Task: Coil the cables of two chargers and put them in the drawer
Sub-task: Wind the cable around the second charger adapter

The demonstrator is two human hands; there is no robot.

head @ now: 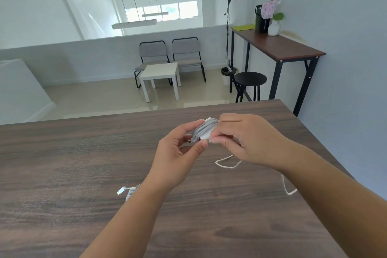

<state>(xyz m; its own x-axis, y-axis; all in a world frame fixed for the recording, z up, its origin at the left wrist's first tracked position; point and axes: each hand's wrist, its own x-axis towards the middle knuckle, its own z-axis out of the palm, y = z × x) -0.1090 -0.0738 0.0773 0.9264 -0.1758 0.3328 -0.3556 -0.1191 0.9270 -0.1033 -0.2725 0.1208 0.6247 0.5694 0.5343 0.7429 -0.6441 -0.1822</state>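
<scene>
Above the dark wooden table (73, 163) both hands hold a white charger with grey cable wound round it (204, 131). My left hand (180, 153) grips the wound bundle between thumb and fingers. My right hand (245, 138) pinches the cable at the bundle's right side. The loose white end of that cable (227, 164) trails on the table under my right wrist and loops out again at the right edge. A second coiled charger cable (128, 191) lies on the table, partly hidden by my left forearm. No drawer is in view.
The table's far edge runs just behind my hands, its right edge near my right forearm. Beyond stand a white side table (160, 77), two grey chairs (169, 54), a black stool (250, 79) and a tall brown console table (293, 48).
</scene>
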